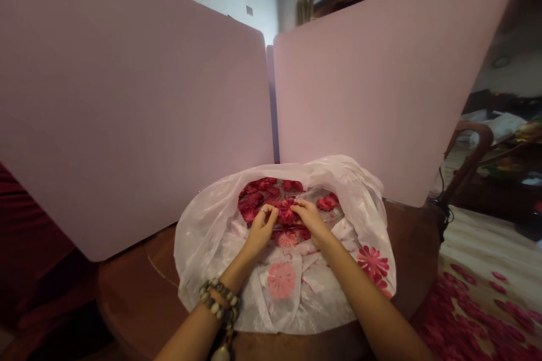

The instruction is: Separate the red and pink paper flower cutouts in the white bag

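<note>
Between my two hands is a red artificial flower (287,212), gripped at its left edge by my left hand (263,226) and at its right edge by my right hand (311,218). Fingers on both sides are pinched closed. Below and around them spreads a white plastic bag (203,236) with its mouth open. Inside lie several dark red flowers (249,201), with another red flower (328,201) at the right. A pink flower shape (281,280) lies on the near part of the bag, and a crimson flower (373,261) lies at its right.
The bag rests on a round brown wooden table (135,270). Tall pink panels (169,95) stand behind it, left and right. Many red petals (474,316) are scattered on the floor at the right, near a wooden chair (474,135).
</note>
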The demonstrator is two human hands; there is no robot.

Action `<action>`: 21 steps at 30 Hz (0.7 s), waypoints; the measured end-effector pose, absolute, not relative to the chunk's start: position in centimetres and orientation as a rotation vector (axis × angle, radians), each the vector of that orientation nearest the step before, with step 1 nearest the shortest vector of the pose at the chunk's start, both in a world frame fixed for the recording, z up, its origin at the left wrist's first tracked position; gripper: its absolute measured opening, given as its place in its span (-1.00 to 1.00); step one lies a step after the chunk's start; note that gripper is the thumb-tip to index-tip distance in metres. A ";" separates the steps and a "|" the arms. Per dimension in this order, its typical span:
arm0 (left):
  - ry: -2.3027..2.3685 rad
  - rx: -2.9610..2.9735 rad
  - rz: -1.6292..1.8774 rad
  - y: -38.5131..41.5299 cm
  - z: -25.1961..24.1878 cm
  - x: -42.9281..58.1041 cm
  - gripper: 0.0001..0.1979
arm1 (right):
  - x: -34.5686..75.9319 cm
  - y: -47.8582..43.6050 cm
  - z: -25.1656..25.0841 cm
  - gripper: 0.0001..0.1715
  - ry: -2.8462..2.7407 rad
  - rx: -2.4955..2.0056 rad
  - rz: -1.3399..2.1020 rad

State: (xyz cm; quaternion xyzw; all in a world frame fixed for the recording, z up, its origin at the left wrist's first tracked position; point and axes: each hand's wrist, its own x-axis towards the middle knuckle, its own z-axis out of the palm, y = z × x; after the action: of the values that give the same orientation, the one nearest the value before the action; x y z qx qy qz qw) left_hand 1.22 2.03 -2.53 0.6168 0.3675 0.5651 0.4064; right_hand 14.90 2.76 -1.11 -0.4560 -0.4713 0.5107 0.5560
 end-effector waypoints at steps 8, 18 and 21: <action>0.923 1.527 1.436 2.7 -2.8 0.7 -0.76 | 14.2 1.3 -0.4 -0.62 -1.149 -0.949 1.376; 0.941 1.389 1.570 1.7 -1.6 0.7 -0.77 | 15.8 3.9 -2.7 -0.64 -1.114 -1.030 1.133; 0.930 1.287 1.575 1.5 -1.4 0.6 -0.79 | 15.8 4.3 -3.1 -0.64 -1.144 -1.044 1.052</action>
State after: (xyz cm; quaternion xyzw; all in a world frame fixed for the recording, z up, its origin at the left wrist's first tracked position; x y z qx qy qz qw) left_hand 0.59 1.51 -1.41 0.5177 0.3738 0.6334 0.4372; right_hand 15.84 4.32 -3.11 -0.4490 -0.4921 0.4523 0.5930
